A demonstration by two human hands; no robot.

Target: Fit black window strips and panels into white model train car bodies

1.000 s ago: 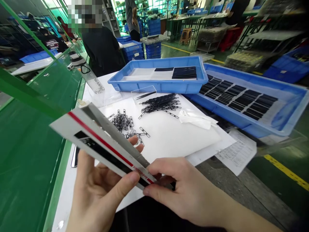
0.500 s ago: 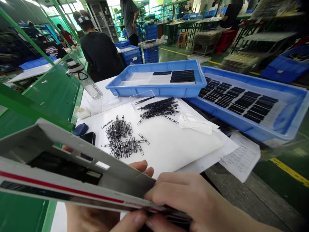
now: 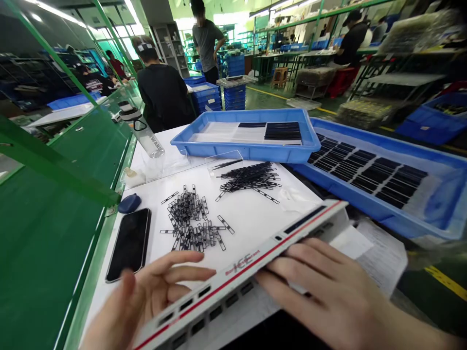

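Observation:
A long white model train car shell (image 3: 233, 272) with a red stripe and dark windows slants across the lower view. My right hand (image 3: 321, 287) has its fingers wrapped over the shell's right part. Beside the shell's left part, my left hand (image 3: 156, 296) is spread, thumb raised, fingertips near the shell's upper edge; nothing shows in its fingers. Beyond the hands, a pile of small dark-framed strips (image 3: 188, 214) lies on the white table (image 3: 255, 223). Farther back sits a pile of longer black strips (image 3: 251, 179).
A phone (image 3: 129, 245) and a dark blue case (image 3: 129, 203) lie at the left. Behind are a bottle (image 3: 146, 136), tweezers (image 3: 226, 164) and a blue tray (image 3: 244, 151). Another blue tray (image 3: 386, 204) holds black strips at right. People are in the background.
The shell has turned from its open inner side to its striped outer side and now slants up to the right. My left hand has come away from under it and opened. The view has shifted.

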